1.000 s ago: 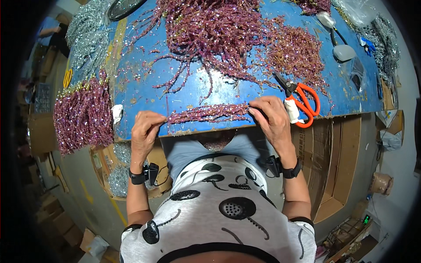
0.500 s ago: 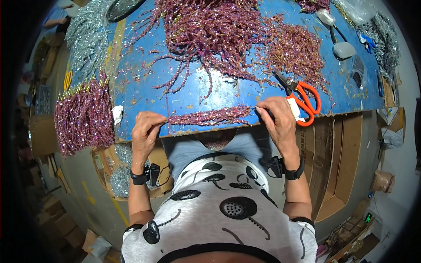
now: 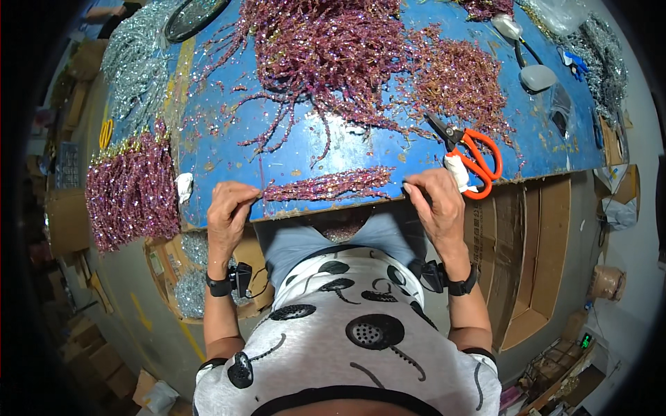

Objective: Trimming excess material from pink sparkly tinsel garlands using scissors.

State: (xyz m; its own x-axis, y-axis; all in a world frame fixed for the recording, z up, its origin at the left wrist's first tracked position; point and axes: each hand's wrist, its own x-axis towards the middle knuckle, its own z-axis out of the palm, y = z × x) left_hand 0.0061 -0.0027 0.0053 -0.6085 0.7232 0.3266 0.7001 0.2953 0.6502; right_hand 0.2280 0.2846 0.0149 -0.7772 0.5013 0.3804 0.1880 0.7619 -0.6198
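Note:
A short bundle of pink-purple glittery strands [image 3: 329, 184] lies across the near edge of the blue table [image 3: 229, 149]. My left hand [image 3: 231, 211] is closed in a pinch at the bundle's left end. At the other end, my right hand [image 3: 440, 208] has its thumb and fingertips drawn together, a small gap from the strand ends; whatever they may hold is too small to make out. Just beyond my right hand lie pruning shears [image 3: 479, 163] with orange handles, blades spread, and white wrapping on one handle.
A large heap of pink glitter strands [image 3: 329, 55] covers the far middle, with shorter pieces [image 3: 461, 80] to its right. At left, purple strands [image 3: 132, 194] hang over the edge beside silver ones [image 3: 135, 66]. Yellow-handled scissors [image 3: 106, 134] lie there. Cardboard boxes [image 3: 534, 256] stand below right.
My right hand has moved slightly down and away from the bundle's right end. My left hand stays at the left end. The whole view has shifted slightly.

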